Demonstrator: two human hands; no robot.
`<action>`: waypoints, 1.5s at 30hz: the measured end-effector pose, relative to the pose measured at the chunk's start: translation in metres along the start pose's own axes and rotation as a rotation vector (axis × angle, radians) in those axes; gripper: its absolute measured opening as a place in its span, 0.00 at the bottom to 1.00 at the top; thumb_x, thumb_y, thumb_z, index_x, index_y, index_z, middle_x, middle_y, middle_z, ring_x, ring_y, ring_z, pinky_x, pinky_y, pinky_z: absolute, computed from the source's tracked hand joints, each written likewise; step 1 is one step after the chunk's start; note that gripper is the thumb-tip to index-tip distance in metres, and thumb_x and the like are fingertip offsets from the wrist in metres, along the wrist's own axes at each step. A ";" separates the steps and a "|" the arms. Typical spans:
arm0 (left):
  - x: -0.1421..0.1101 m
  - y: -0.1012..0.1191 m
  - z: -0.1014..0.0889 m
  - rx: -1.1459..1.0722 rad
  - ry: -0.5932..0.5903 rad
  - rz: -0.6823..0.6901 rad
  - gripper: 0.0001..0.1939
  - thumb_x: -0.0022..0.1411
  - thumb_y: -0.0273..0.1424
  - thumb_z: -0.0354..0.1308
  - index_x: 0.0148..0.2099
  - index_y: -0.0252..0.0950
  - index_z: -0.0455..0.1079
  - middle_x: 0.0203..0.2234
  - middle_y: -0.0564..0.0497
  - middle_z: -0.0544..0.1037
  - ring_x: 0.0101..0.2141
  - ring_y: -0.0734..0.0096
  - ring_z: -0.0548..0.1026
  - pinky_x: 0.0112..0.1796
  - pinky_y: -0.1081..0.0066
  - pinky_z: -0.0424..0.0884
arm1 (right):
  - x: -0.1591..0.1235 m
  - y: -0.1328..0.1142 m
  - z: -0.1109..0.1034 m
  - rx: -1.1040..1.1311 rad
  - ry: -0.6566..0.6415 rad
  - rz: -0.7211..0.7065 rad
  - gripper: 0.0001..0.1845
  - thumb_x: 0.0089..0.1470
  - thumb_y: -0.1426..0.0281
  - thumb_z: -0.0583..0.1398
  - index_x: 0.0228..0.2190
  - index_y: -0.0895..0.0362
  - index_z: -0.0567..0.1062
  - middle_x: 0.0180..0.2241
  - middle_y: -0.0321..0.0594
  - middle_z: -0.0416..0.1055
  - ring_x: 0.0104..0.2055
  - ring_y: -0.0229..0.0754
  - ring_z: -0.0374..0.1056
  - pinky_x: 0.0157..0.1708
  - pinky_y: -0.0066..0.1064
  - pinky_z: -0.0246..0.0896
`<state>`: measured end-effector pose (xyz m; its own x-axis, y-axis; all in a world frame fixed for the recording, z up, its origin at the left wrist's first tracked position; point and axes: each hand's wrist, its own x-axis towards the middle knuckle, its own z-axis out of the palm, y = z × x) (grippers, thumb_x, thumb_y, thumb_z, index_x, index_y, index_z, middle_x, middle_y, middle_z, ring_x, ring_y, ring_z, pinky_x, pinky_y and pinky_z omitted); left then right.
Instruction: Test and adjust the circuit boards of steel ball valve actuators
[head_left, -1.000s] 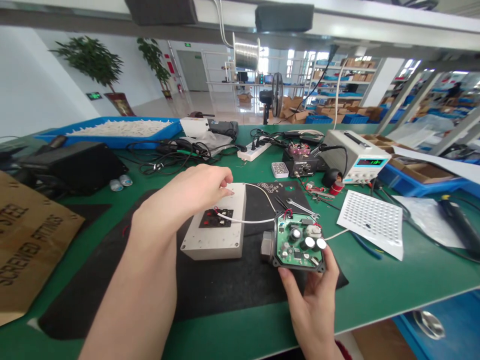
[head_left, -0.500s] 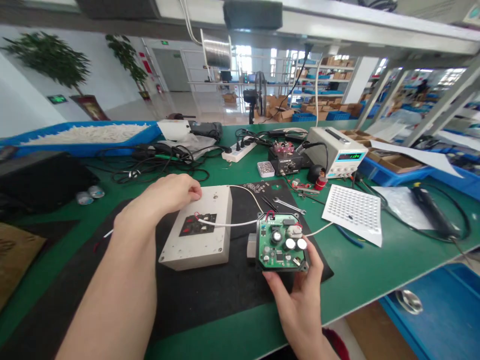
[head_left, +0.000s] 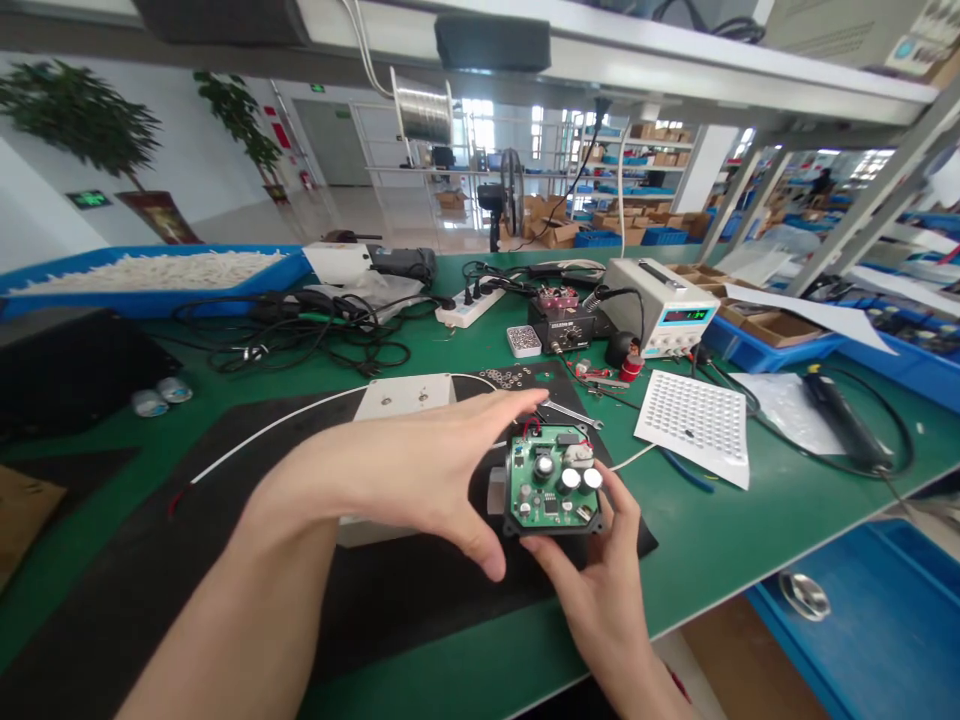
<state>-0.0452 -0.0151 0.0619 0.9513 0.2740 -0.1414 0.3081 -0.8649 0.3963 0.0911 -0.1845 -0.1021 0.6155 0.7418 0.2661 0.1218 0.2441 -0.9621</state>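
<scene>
My right hand (head_left: pixel 600 570) grips a black housing from below and from its right side. Inside that housing lies a green circuit board (head_left: pixel 551 505) with several round capacitors, facing up. Just left of it, my left hand (head_left: pixel 450 480) is open, thumb and fingers apart around the housing's left side; I see no firm grip. Behind my left hand sits a pale grey box (head_left: pixel 401 392), its middle hidden by the hand. A white cable (head_left: pixel 277 425) with red wire ends curves out to the left over the black mat (head_left: pixel 232 560).
A wrench (head_left: pixel 574 413) and small rings lie behind the board. Further back are a power strip (head_left: pixel 469 305), tangled black cables and a bench power supply (head_left: pixel 660 310). To the right lies a white perforated sheet (head_left: pixel 694 425). A blue tray (head_left: pixel 862 620) is at lower right.
My left hand has left the top of the grey box and moved right, opening beside the circuit board housing. My right hand keeps holding the housing. The view has shifted slightly.
</scene>
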 end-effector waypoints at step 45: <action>0.015 -0.001 0.007 -0.025 -0.010 0.015 0.62 0.52 0.53 0.69 0.77 0.35 0.41 0.74 0.39 0.52 0.70 0.51 0.60 0.65 0.66 0.58 | 0.002 -0.057 -0.104 -0.028 -0.011 0.232 0.13 0.55 0.61 0.70 0.34 0.58 0.81 0.23 0.43 0.77 0.20 0.43 0.73 0.17 0.27 0.70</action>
<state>-0.0312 -0.0135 0.0531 0.9557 0.2564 -0.1444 0.2938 -0.8583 0.4208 0.1663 -0.2620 -0.0532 0.6214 0.7825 0.0383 -0.0002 0.0491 -0.9988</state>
